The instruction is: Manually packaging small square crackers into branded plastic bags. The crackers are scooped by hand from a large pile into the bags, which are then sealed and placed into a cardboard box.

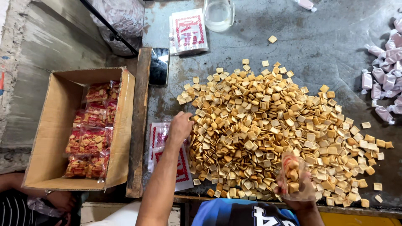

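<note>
A big heap of small square tan biscuits (268,129) covers the grey table (318,46). My left hand (180,127) reaches into the heap's left edge, fingers curled down among the biscuits; whether it holds any is hidden. My right hand (299,192), at the near edge of the heap, grips a clear plastic pouch (291,171) partly filled with biscuits. Under my left forearm lies a stack of flat red-printed pouches (161,144).
An open cardboard box (56,138) at left holds filled red biscuit packets. A dark phone (159,66), more flat pouches (189,31) and a glass jar (218,14) lie at the back. Pink wrapped sweets (383,79) line the right edge. Another person's arm (63,200) shows bottom left.
</note>
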